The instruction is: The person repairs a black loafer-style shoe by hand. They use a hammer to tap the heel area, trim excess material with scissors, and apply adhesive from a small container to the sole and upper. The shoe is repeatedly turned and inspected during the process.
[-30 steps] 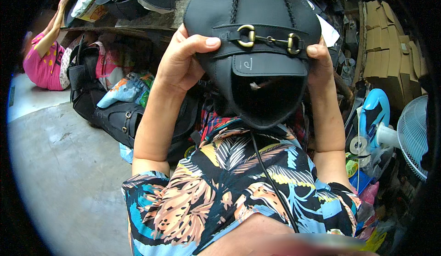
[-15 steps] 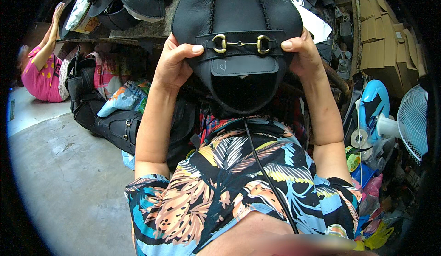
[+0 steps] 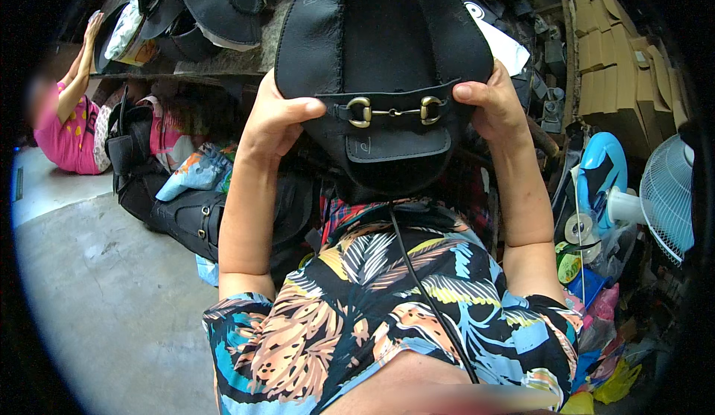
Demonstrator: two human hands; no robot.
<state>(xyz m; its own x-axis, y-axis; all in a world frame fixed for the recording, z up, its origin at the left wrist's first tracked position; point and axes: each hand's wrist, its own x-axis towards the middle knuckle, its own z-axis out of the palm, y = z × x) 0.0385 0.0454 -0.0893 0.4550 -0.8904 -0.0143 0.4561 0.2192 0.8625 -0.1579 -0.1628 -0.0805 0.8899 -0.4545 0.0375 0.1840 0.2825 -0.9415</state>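
Observation:
A black leather bag (image 3: 387, 35) with rough stitched seams is held up in front of me at the top centre. Across it runs a strap with a brass-coloured horsebit buckle (image 3: 395, 112), and below that sits a small stitched flap (image 3: 399, 145). My left hand (image 3: 279, 117) grips the bag's left edge, thumb lying on the front beside the strap. On the opposite edge my right hand (image 3: 495, 102) holds it the same way, thumb near the strap's right end. The other fingers of both hands are hidden behind the leather.
More black leather pieces (image 3: 216, 5) lie on the bench at upper left. Beside my left arm are stacked black bags (image 3: 186, 214). A person in pink (image 3: 71, 136) works at far left. To the right stand cardboard boxes (image 3: 622, 72), a white fan (image 3: 663, 199) and plastic bags (image 3: 607, 326).
The bag has tilted and its lower part has dropped a little, so more of its dark inner middle shows at the top. Both hands keep their grip.

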